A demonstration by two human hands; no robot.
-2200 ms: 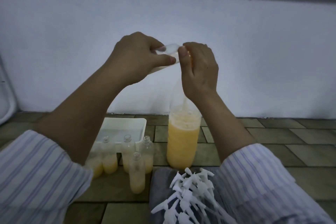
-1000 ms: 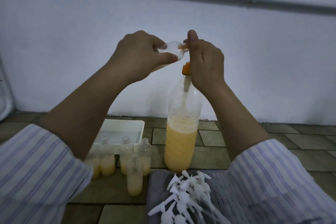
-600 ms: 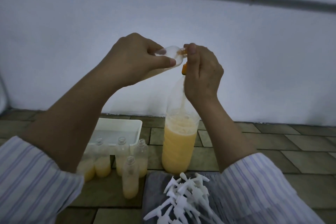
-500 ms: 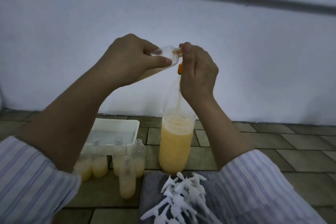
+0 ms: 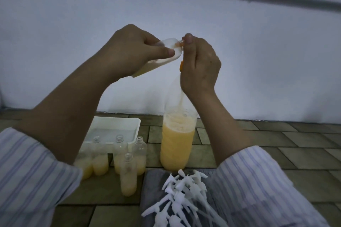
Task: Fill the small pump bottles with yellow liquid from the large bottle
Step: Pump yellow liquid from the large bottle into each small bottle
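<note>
Tiled floor (image 5: 276, 153): large bottle (image 5: 177, 145) half-full yellow liquid, uncapped.

sleeves (image 5: 258, 180): pale, blue-lilac stripes, pushed up | forearms bare | fabric possibly cotton, dim light

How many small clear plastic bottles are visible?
6: one small clear plastic bottle held in the left hand, five on the floor by the white tray; the forearm may hide more.

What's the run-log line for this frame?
left hand: holds tilted small bottle | right hand: on orange pump of big bottle | floor: part-filled bottles, white pump tops
</note>
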